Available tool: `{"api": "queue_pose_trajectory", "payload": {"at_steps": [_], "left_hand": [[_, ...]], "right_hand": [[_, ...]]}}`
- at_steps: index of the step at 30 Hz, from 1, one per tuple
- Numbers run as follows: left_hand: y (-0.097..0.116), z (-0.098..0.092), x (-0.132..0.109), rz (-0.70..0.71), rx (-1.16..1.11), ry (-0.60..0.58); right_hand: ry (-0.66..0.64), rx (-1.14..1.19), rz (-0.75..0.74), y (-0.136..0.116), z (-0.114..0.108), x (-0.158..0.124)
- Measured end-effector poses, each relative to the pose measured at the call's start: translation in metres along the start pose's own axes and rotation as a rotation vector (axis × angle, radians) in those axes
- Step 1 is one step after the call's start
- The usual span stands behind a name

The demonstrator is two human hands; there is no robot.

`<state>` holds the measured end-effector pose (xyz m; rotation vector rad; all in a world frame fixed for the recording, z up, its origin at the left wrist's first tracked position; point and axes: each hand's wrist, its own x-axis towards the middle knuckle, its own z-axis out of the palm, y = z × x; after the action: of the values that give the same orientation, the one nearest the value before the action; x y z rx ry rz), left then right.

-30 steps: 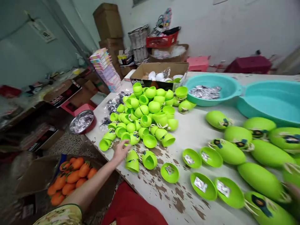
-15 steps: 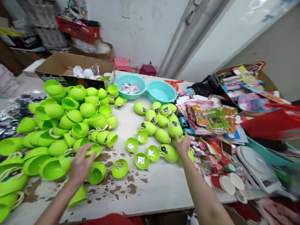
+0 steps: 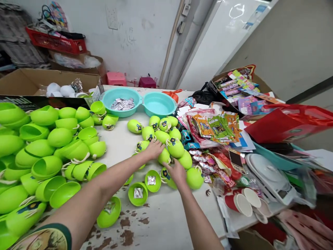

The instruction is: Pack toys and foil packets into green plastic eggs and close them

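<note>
while both hands meet among the closed green eggs (image 3: 176, 148) on the right of the table (image 3: 158, 225), the left hand (image 3: 154, 150) lies over one egg (image 3: 164, 157) and the right hand (image 3: 178, 172) reaches it from the near right, perhaps to steady it; whether either set of fingers grips, one cannot tell. nearer and left, half-shells (image 3: 137, 202) sit hollow side up, likely so their silver packets (image 3: 138, 192) cannot slip out.

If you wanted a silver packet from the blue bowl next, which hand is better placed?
Probably the left hand: it's farther forward among the green eggs and nearer the bowl of silver packets. The right hand looks farther from that bowl.
</note>
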<state>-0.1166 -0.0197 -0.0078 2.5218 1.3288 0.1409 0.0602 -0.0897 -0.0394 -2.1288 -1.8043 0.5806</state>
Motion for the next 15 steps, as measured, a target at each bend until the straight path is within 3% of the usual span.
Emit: {"api": "queue_pose_trajectory", "payload": {"at_steps": [3,8,15], "left_hand": [[-0.013,0.012,0.02,0.078,0.041,-0.089],[-0.022,0.022,0.012,0.148,0.053,-0.133],[-0.022,0.029,0.014,0.315,0.195,-0.17]], "right_hand": [[-0.082,0.009,0.017,-0.003,0.004,0.017],[-0.163,0.079,-0.114,0.002,0.006,0.035],[-0.161,0.106,-0.29,0.007,0.013,0.035]]}}
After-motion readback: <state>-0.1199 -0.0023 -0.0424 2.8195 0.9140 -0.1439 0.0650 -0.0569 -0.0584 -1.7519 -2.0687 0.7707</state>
